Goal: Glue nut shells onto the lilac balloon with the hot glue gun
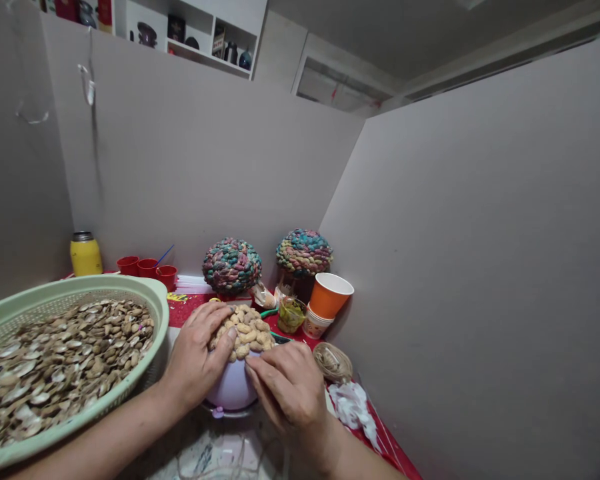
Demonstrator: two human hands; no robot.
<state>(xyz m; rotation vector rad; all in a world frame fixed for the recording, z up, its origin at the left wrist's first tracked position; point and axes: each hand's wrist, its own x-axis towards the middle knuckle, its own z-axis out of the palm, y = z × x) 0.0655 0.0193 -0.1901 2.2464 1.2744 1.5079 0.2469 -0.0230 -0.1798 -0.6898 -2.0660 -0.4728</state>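
In front of me is a lilac balloon (233,387) with its knot toward me, resting on a round-rimmed support that is mostly hidden. Whole peanuts in their shells (247,331) cover its upper part like a cap. My left hand (200,350) curves round the left side of this cap, its thumb and fingers pressing on the shells. At the cap's lower right edge, my right hand (290,383) has its fingertips pinched together against the balloon. Whatever sits between those fingertips is hidden.
A green colander (161,300) full of shell pieces stands left. Behind are a yellow bottle (85,257), red cups (147,268) and two colourful domes (233,265) (304,252). Orange paper cups (329,297), a twine coil (333,362) and white plastic (353,407) lie right, beside the grey partition (470,253).
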